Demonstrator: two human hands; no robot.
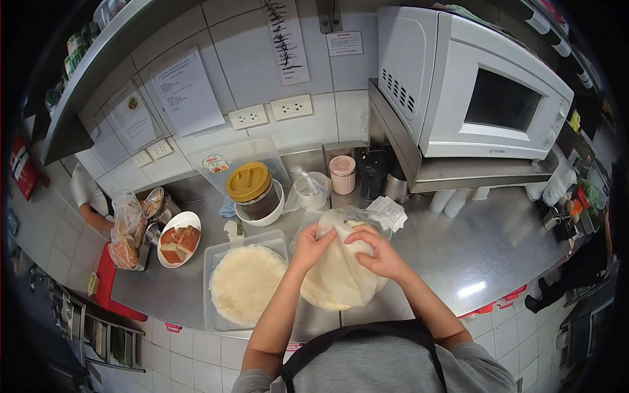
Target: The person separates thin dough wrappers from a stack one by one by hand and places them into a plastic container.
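Observation:
Thin, pale round wrapper sheets (pixel 337 281) lie in a stack in front of me, on and partly inside a clear plastic bag (pixel 386 226). My left hand (pixel 314 249) pinches the raised edge of the top sheet, which folds up between both hands. My right hand (pixel 377 254) is bent at the sheet's far edge, thumb and fingers closed on it; the exact fingertip contact is partly hidden. Left of the stack, a clear plastic container (pixel 208 288) holds more pale round sheets (pixel 246 285), lying flat.
Behind stand a yellow-lidded jar (pixel 252 187) in a white bowl (pixel 274 216), a pink canister (pixel 343 175) and a clear lid (pixel 213 164). A plate of bread-like chunks (pixel 180 242) sits left. A microwave (pixel 485 85) overhangs on a shelf at right. Other people are at both edges.

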